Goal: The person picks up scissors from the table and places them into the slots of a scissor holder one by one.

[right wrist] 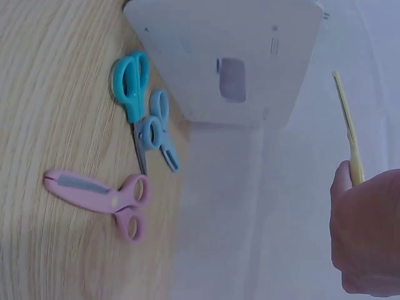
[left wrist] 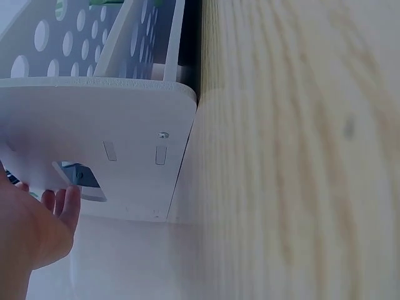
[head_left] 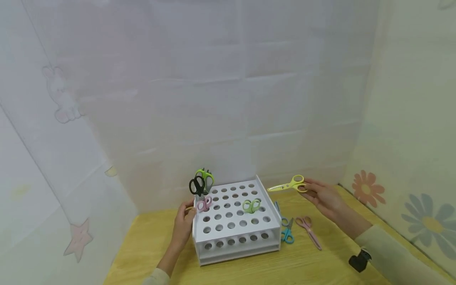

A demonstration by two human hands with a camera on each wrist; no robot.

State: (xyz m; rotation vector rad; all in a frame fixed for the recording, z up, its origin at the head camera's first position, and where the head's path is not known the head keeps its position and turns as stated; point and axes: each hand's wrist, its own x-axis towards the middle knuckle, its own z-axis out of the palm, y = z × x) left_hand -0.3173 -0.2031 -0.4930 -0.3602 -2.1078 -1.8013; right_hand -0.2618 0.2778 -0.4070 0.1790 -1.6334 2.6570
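My right hand (head_left: pixel 325 198) holds yellow scissors (head_left: pixel 293 183) by one handle loop, raised beyond the right side of a white rack (head_left: pixel 236 233). The blades point left toward it. In the right wrist view the scissors (right wrist: pixel 348 125) show edge-on. My left hand (head_left: pixel 184 223) rests its fingertips against the rack's left side panel (left wrist: pixel 131 162), beside a cutout in the left wrist view. Black scissors (head_left: pixel 197 186), lime green scissors (head_left: pixel 208 176) and pink scissors (head_left: pixel 204 204) stand in holes at the left. Pale green scissors (head_left: pixel 251 206) stand toward the right.
Right of the rack, teal scissors (head_left: pixel 287 235), light blue scissors (right wrist: pixel 156 128) and pink scissors (right wrist: pixel 100 192) lie on the wooden table (head_left: pixel 153 233). White sheeting (head_left: pixel 199 99) hangs behind. Printed flowers mark the right wall (head_left: pixel 409 158).
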